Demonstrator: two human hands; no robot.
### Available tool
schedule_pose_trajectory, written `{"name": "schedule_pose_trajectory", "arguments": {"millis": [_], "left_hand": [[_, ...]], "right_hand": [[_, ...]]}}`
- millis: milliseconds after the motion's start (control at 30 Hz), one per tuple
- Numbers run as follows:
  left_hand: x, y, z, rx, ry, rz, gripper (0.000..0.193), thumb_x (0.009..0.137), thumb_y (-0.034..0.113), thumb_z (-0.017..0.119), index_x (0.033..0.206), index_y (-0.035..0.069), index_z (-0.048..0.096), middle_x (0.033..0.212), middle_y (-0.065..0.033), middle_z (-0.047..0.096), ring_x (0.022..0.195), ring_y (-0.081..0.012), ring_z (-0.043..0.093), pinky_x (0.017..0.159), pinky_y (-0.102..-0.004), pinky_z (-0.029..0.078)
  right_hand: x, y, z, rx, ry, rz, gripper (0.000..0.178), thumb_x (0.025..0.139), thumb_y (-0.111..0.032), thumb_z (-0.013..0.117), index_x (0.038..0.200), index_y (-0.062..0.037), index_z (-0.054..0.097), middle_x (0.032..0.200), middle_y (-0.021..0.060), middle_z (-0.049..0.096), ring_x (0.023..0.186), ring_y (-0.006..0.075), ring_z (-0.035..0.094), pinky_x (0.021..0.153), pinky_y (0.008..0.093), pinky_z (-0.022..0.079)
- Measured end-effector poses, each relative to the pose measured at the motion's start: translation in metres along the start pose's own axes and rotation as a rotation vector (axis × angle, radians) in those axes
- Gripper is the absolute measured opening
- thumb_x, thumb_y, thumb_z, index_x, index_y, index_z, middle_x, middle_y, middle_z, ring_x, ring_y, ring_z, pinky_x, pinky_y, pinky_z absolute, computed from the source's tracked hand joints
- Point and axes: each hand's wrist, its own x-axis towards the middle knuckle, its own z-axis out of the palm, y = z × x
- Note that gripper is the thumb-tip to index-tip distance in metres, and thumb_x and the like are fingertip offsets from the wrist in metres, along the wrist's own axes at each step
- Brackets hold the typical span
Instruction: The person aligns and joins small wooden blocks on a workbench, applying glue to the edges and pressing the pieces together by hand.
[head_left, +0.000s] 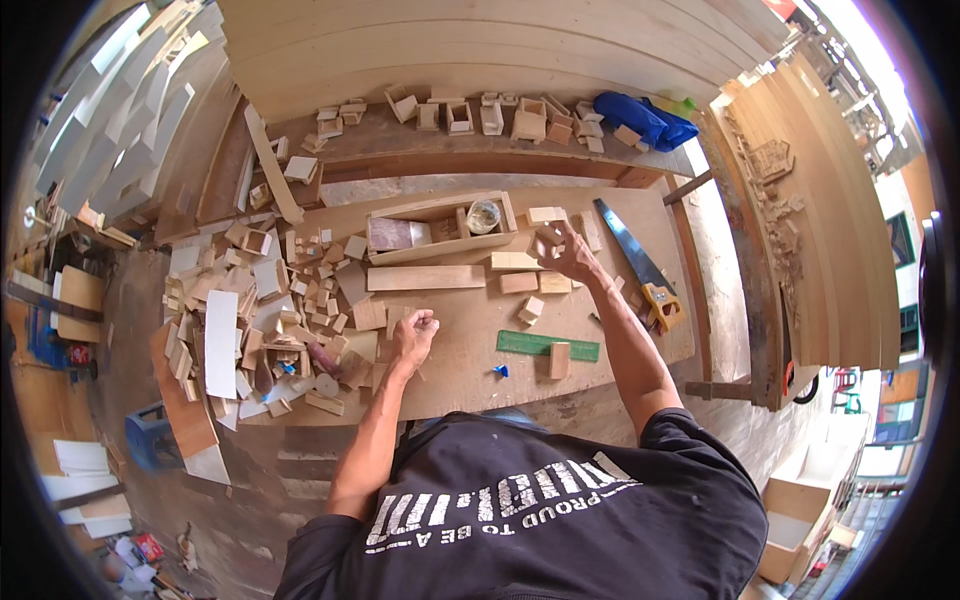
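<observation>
My right hand (pixel 572 256) is stretched forward over the workbench, thumb and fingers around a small wooden block (pixel 548 236). Other wooden blocks (pixel 516 261) lie just beside and below it. My left hand (pixel 413 338) hovers nearer to me with its fingers curled together; whether anything small is in them is hidden. It is beside the pile of wooden offcuts (pixel 300 300). Between the hands lie a loose wooden block (pixel 531 311) and a green ruler (pixel 520 343), with another block (pixel 560 360) standing against the ruler.
An open wooden box (pixel 380 256) holding a clear round container (pixel 483 216) sits at the bench's back, with a flat board (pixel 426 278) before it. A handsaw (pixel 634 248) lies at the right. Small box assemblies (pixel 460 118) and blue cloth (pixel 645 122) occupy the rear shelf.
</observation>
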Motion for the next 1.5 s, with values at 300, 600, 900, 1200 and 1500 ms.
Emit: {"name": "schedule_pose_trajectory", "arguments": {"millis": [300,600,900,1200,1500], "left_hand": [[0.039,0.070,0.091,0.529,0.105,0.308,0.040,0.082,0.011,0.073,0.119,0.003,0.060,0.124,-0.0177,0.057,0.110,-0.0337,0.060,0.087,-0.0433,0.054],[0.100,0.083,0.066,0.970,0.268,0.297,0.028,0.093,0.015,0.061,0.119,0.005,0.056,0.120,-0.0162,0.056,0.106,-0.0370,0.062,0.083,-0.0473,0.055],[0.124,0.057,0.014,1.042,0.275,0.386,0.020,0.096,0.023,0.058,0.094,0.003,0.061,0.099,-0.0140,0.063,0.086,-0.0373,0.067,0.071,-0.0464,0.056],[0.101,0.065,-0.013,0.927,0.333,0.354,0.017,0.095,0.016,0.058,0.105,0.002,0.062,0.108,-0.0153,0.062,0.099,-0.0372,0.064,0.081,-0.0455,0.054],[0.042,0.071,0.045,0.691,0.217,0.291,0.025,0.090,0.013,0.063,0.114,0.004,0.062,0.115,-0.0140,0.062,0.101,-0.0361,0.063,0.084,-0.0424,0.053]], "right_hand": [[0.055,0.046,-0.024,-0.019,-0.283,0.081,0.072,0.075,-0.033,0.078,0.137,-0.0105,0.049,0.118,0.0187,0.065,0.106,0.0299,0.064,0.091,0.0402,0.051],[0.073,0.081,-0.022,0.064,-0.299,-0.130,0.078,0.067,-0.021,0.082,0.135,-0.0048,0.049,0.127,0.0219,0.059,0.119,0.0357,0.057,0.100,0.0426,0.048],[0.091,0.069,-0.042,-0.027,-0.244,-0.288,0.076,0.068,-0.018,0.081,0.134,-0.0063,0.046,0.130,0.0183,0.056,0.122,0.0355,0.054,0.100,0.0416,0.048],[0.128,0.046,0.023,-0.239,-0.362,-0.346,0.068,0.070,-0.013,0.076,0.131,-0.0069,0.046,0.126,0.0178,0.055,0.125,0.0374,0.050,0.102,0.0434,0.045],[0.110,0.059,0.045,-0.460,-0.077,-0.438,0.067,0.074,-0.023,0.078,0.131,-0.0084,0.047,0.129,0.0158,0.055,0.125,0.0356,0.050,0.107,0.0506,0.035]]}}
